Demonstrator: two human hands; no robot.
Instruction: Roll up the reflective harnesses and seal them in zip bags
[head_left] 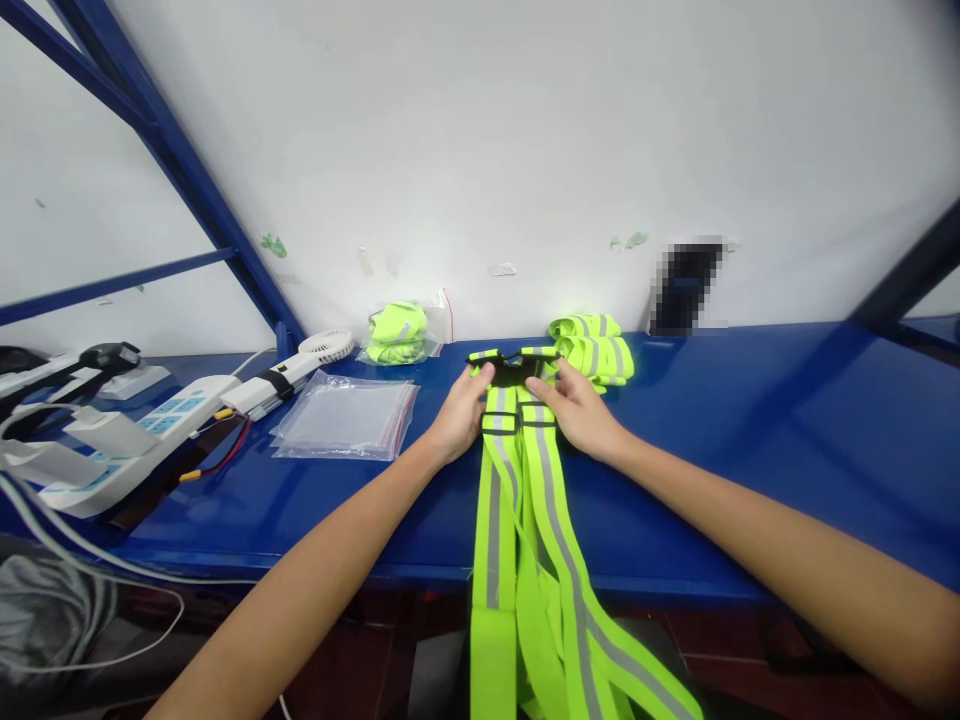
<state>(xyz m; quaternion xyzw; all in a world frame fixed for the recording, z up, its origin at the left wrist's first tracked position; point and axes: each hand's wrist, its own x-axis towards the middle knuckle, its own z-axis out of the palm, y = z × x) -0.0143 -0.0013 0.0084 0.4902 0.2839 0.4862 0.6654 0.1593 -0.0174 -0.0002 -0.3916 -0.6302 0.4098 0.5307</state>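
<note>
Thumbs pressed against curled fingers, the left hand and right hand each grip one side of the black piece atop a lime-and-silver reflective harness, its straps hanging toward six o'clock over the front edge of the blue table. Pixelation hides any label on the dark object at two o'clock from the hands. At ten o'clock, a clear bag holds a folded lime reflective bundle, while flat clear zip bags lie stacked at nine.
</note>
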